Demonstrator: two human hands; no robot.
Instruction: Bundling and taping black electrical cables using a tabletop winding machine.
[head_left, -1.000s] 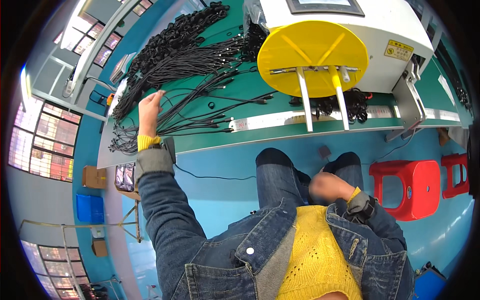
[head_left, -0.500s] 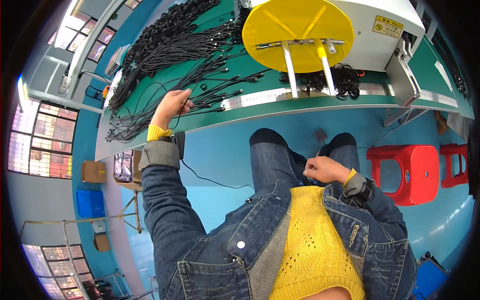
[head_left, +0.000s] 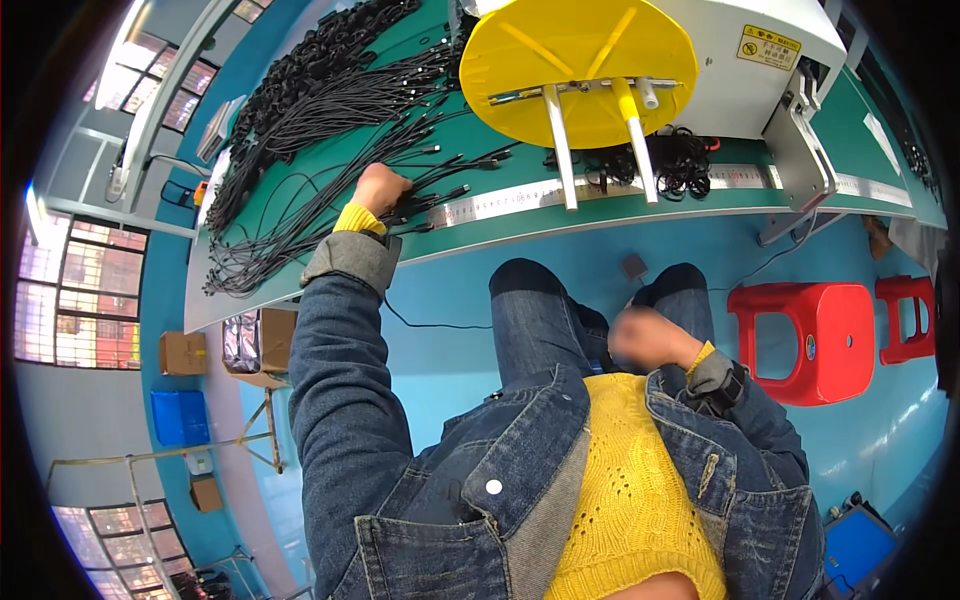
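Note:
My left hand [head_left: 382,188] is over the near edge of the green-topped bench, among loose black cables [head_left: 300,215] with plug ends. Its fingers curl downward, and whatever they pinch is hidden beneath the hand. The cables fan out to the right and end in small connectors near a steel ruler [head_left: 495,206] set along the bench edge. My right hand [head_left: 645,338] hovers low above my right thigh, away from the bench. Motion blur smears its fingers, so its grip cannot be made out.
A yellow round disc [head_left: 578,60] with two white rods overhangs the bench, beside a white machine housing [head_left: 735,85]. Coiled black cables [head_left: 685,165] lie behind the rods. More cable bundles [head_left: 330,115] cover the bench's far left. A red stool [head_left: 845,345] stands at right.
My left hand has moved right and slightly away from me, turning its fingers down onto the cables. My right hand stays near my thigh but is now blurred. The view has shifted slightly.

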